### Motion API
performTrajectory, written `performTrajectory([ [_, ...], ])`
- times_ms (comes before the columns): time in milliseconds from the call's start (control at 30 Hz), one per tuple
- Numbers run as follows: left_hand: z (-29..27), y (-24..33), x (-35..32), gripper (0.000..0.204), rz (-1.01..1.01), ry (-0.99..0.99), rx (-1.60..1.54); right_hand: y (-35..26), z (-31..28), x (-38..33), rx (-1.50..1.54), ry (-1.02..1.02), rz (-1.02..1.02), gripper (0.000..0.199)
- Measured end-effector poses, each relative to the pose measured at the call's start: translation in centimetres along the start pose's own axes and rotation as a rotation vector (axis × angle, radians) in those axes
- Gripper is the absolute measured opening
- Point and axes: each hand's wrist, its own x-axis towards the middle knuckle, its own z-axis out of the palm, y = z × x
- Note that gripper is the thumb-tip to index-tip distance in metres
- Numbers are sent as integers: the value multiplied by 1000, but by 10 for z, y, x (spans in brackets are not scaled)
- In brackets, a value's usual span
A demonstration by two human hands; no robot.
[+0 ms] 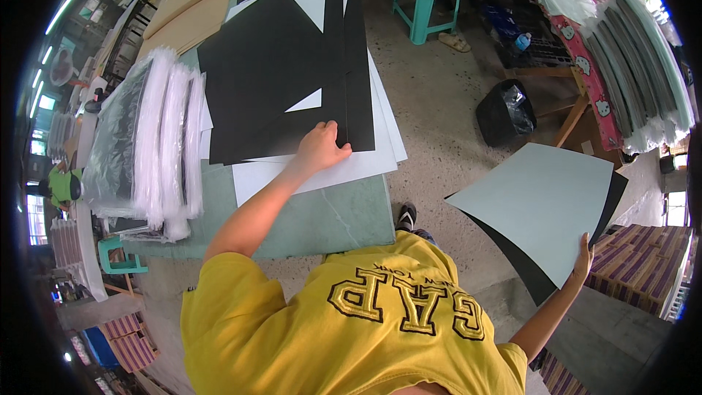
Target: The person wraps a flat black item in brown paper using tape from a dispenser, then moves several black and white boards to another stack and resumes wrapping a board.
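Note:
Black sheets (256,73) of card or paper lie in an uneven stack on the table, with white sheets (263,184) showing under and between them. My left hand (322,148) is at the near edge of the stack, its fingers curled and thumb bent in a pinch on a black sheet. Out to the right, my right hand (583,260) grips the edge of a pale grey sheet (537,201) together with a black sheet (523,267) behind it. Both held sheets hang in the air beside the table, bowed and slightly fanned apart.
Plastic-wrapped bundles (157,146) stand on the green tabletop (329,223) at left, with brown wrapped packs (194,0) farther back. Right of the aisle are a black bin (506,112), a wooden-legged table with stacked sheets (636,66), and striped boxes (640,267). A green stool (426,0) stands ahead.

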Motion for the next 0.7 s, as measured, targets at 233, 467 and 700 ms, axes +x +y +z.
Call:
performTrajectory([
  [233, -12, 33, -14, 16, 116, 55, 345, 2, 9, 19, -221, -30, -19, 86],
  [467, -73, 19, -26, 10, 276, 191, 422, -21, 42, 24, -160, -78, -34, 67],
  [700, -220, 26, 7, 22, 118, 491, -70, -26, 67, 62, -29, -142, -50, 53],
])
